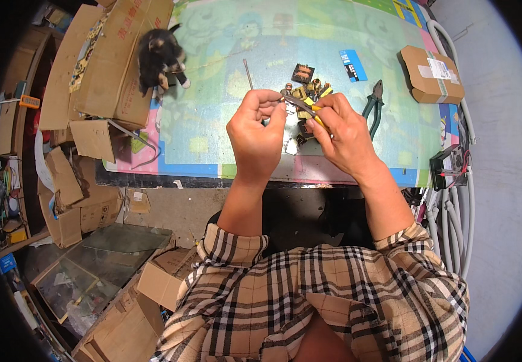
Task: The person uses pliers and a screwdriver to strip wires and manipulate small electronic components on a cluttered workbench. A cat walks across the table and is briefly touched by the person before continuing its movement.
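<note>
My right hand point(346, 134) is closed round the yellow handles of a pair of pliers point(302, 105). Their dark jaws reach left to the fingertips of my left hand point(257, 134), which is closed in a pinch. What those fingers hold is too small and too hidden to name. Beneath and behind the pliers lies a loose heap of small electronic parts with copper coils and yellow tape, among them a black block with a copper coil point(302, 73). A thin screwdriver point(247, 73) lies just beyond my left hand. Green-handled pliers point(374, 108) rest right of my right hand.
At the table's left edge a small black-and-white animal point(160, 57) is beside a large cardboard box point(118, 60). On the right are a blue card point(352, 65), a small cardboard box point(433, 75) and a black device point(448, 168) with red wires. Pale pipes point(454, 232) stand by the wall.
</note>
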### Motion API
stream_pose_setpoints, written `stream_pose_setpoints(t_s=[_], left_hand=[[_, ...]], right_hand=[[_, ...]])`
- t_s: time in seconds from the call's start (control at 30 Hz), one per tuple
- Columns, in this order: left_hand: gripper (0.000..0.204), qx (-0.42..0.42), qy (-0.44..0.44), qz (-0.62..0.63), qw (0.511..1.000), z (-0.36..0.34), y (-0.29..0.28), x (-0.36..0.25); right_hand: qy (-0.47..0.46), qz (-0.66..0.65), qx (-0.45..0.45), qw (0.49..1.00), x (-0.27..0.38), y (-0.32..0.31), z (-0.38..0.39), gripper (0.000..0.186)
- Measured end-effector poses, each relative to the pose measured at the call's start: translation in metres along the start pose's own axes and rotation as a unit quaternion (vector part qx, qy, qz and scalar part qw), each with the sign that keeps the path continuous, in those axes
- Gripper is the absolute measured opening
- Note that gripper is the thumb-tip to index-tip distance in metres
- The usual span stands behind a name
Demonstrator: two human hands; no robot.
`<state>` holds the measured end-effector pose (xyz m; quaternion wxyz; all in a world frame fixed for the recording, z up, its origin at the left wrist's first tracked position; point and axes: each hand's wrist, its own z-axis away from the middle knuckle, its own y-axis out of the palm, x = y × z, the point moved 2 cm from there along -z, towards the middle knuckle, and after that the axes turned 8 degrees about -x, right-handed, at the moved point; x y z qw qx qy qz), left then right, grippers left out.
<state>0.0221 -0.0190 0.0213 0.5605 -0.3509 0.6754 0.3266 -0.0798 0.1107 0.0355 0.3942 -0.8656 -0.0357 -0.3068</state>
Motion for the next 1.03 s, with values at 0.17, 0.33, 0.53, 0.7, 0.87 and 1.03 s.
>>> stream_pose_setpoints(t_s=[0.17,0.33,0.53,0.7,0.87,1.03], left_hand=[[0.014,0.024,-0.104,0.098,0.989,-0.002,-0.004,-0.005],[0.019,0.067,-0.242,0.234,0.939,-0.007,-0.007,0.002],[0.020,0.077,-0.245,0.226,0.940,-0.008,-0.007,0.009],[0.018,0.074,-0.184,0.090,0.976,-0.002,0.003,0.001],[0.017,0.085,-0.158,0.068,0.981,0.003,0.009,0.002],[0.019,0.112,-0.155,0.042,0.981,0.004,0.013,0.002]], right_hand=[[0.061,0.065,-0.041,0.995,-0.031,-0.003,-0.002,0.019],[0.215,0.243,0.085,0.942,-0.114,0.022,0.020,0.026],[0.212,0.268,0.111,0.933,-0.132,0.039,0.035,0.023],[0.128,-0.012,-0.056,0.990,-0.049,0.005,-0.006,0.013],[0.099,-0.165,-0.025,0.981,-0.013,0.001,-0.012,0.010],[0.098,-0.159,0.007,0.982,-0.016,-0.004,-0.011,0.013]])
